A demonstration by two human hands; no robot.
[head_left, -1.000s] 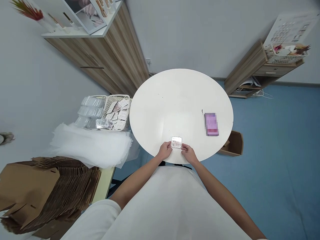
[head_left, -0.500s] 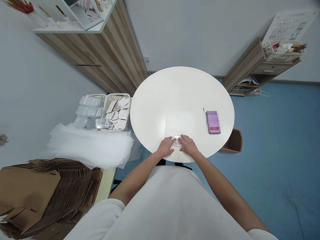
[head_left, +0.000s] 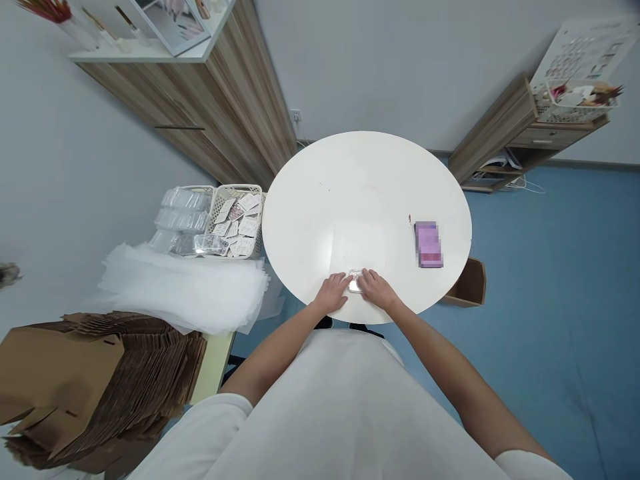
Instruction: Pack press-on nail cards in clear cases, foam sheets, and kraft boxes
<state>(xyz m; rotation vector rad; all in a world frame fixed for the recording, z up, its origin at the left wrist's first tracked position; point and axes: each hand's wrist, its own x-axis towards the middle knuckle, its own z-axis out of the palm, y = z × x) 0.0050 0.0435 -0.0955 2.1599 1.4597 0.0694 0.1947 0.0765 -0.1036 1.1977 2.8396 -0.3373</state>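
A small clear plastic case (head_left: 355, 283) lies on the white oval table (head_left: 367, 180), near its front edge. My left hand (head_left: 331, 293) holds the case from the left, its index finger on the edge and the thumb spread toward me. From the other side my right hand (head_left: 377, 289) grips it, fingertips over its right part. Glare and fingers hide much of the case, so I cannot make out its contents.
A purple pixelated box (head_left: 429, 245) lies on the table's right side. To the left stand a basket of printed cards (head_left: 243, 227), clear plastic packs (head_left: 183, 217), white sheets (head_left: 185, 287) and folded brown cardboard (head_left: 145, 373). An open carton (head_left: 467, 283) sits on the floor at right.
Both hands stay at the case with almost no movement. Its top looks whiter and shinier than before. The whole view has shifted slightly.
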